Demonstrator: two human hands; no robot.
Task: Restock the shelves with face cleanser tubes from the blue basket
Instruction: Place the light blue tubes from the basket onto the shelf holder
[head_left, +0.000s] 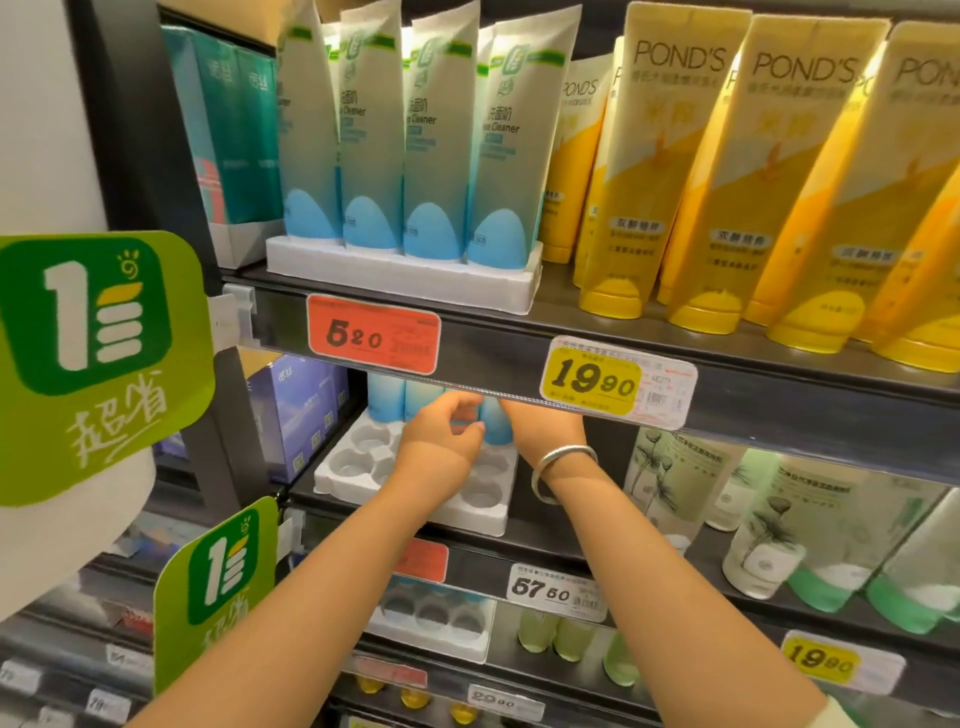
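Two bare arms reach up and in toward the middle shelf (519, 535). The right wrist wears a silver bracelet (561, 467).

The left hand (441, 436) is over a white tray (343, 467) on that shelf. Its fingers are curled round something small and red; what it is cannot be told. The right hand (540, 426) is just beside it. Its fingers go up behind the shelf edge above, so whether they grip anything cannot be told.

Between and behind the two hands stand a few blue tubes (395, 397) at the back of the tray. Only their blue bottoms show. The front cups of the tray hold nothing.

To the left hang two green signs (98, 358). To the right on the same shelf stand pale green bottles (769, 540).

On the shelf edge above are a red price tag (374, 340) and a yellow price tag (592, 382).

Higher and farther back, four white and blue tubes (441, 140) stand upright in another white tray. Yellow tubes (727, 176) stand to their right.
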